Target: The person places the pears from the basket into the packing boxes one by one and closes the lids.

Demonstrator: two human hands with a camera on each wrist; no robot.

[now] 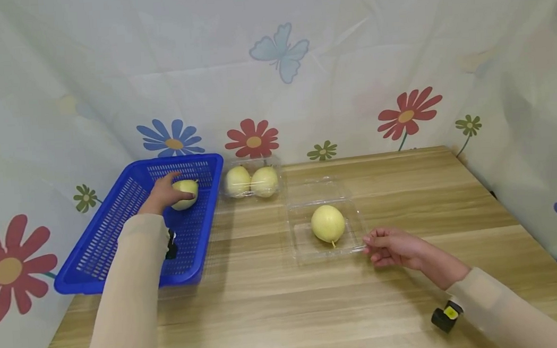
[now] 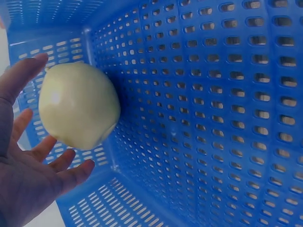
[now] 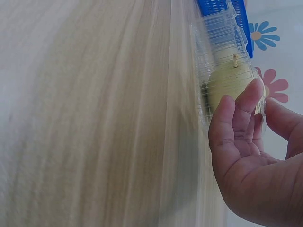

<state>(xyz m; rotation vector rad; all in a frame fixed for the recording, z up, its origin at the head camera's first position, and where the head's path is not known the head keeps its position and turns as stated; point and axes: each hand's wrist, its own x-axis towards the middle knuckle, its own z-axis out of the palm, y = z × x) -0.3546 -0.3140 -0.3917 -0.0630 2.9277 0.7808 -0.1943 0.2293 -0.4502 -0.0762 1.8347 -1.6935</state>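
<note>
In the blue basket (image 1: 209, 221) my left hand (image 1: 164, 194) reaches around a pale yellow pear (image 1: 188, 187) near the far end. In the left wrist view its thumb and fingers (image 2: 75, 172) are spread on either side of this pear (image 2: 78, 106), which sits against the basket's end. A second pear (image 1: 328, 223) lies in the open clear plastic clamshell box (image 1: 304, 252) on the table, stem toward me. My right hand (image 1: 393, 249) pinches the box's near right corner between thumb and fingers. In the right wrist view the ribbed box wall (image 3: 220, 28) stands in front of its pear (image 3: 227, 78).
A closed clear clamshell box (image 1: 251, 164) with two pears stands right of the basket, near the back edge. A patterned cloth (image 1: 341, 101) hangs behind and beside the wooden table (image 1: 277, 312). A small black device (image 1: 445, 318) is at the right sleeve.
</note>
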